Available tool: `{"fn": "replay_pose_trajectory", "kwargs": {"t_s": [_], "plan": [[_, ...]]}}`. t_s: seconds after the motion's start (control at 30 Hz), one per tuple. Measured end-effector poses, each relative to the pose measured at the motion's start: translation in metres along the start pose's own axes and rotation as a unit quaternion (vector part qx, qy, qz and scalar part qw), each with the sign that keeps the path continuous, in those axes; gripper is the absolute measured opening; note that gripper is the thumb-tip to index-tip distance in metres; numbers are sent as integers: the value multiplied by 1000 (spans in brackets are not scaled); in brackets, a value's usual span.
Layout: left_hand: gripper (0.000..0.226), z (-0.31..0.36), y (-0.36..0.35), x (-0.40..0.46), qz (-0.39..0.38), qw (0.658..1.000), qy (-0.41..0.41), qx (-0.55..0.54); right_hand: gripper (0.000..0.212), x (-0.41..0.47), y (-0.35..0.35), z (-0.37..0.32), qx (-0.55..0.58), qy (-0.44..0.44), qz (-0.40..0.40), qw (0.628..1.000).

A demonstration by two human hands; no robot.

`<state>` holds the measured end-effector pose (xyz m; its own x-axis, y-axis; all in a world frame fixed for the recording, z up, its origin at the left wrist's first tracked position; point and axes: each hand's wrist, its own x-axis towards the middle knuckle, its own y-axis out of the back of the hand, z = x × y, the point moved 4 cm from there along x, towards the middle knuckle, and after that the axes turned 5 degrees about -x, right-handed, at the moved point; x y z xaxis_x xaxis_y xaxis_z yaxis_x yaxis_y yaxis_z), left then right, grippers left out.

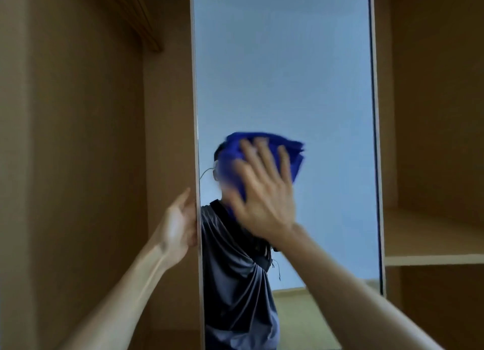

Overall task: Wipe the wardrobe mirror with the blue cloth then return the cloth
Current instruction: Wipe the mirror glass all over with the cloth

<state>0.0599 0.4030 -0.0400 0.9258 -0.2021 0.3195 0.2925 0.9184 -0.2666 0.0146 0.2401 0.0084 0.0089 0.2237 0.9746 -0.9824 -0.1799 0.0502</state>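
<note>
The tall wardrobe mirror (285,74) fills the middle of the head view, standing upright in a thin pale frame. My right hand (264,190) lies flat with spread fingers on the blue cloth (294,158), pressing it against the glass at mid height. The cloth is bunched and blurred by motion. My left hand (180,226) grips the mirror's left edge lower down, fingers wrapped behind the frame. The glass reflects a person in a dark grey shirt.
Brown wardrobe panels (78,166) stand to the left, with a rail strip (146,30) at the top left. An open shelf (432,258) juts out at the right, level with my right forearm. A pale floor shows in the mirror's lower part.
</note>
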Motion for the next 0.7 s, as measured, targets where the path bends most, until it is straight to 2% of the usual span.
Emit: {"fn": "replay_pose_trajectory", "kwargs": {"t_s": [0.1, 0.23, 0.33, 0.5, 0.6, 0.7], "plan": [[51, 24, -4, -2, -13, 999, 5, -38, 42, 21, -15, -39, 4, 95, -28, 995], [48, 81, -18, 16, 5, 997, -24, -76, 36, 50, -12, -26, -4, 124, -32, 992], [60, 128, -39, 26, 19, 998, -16, -52, 33, 76, 2, 10, -20, 102, -19, 994], [103, 195, -62, 47, 35, 998, -44, -11, 35, 91, 36, 110, -49, -15, 8, 999], [86, 223, -81, 48, 30, 998, -48, 14, 38, 98, 54, 167, -39, -178, 16, 983], [82, 246, -90, 55, 42, 998, -35, 37, 41, 114, 60, 190, 3, -307, 25, 952]]}}
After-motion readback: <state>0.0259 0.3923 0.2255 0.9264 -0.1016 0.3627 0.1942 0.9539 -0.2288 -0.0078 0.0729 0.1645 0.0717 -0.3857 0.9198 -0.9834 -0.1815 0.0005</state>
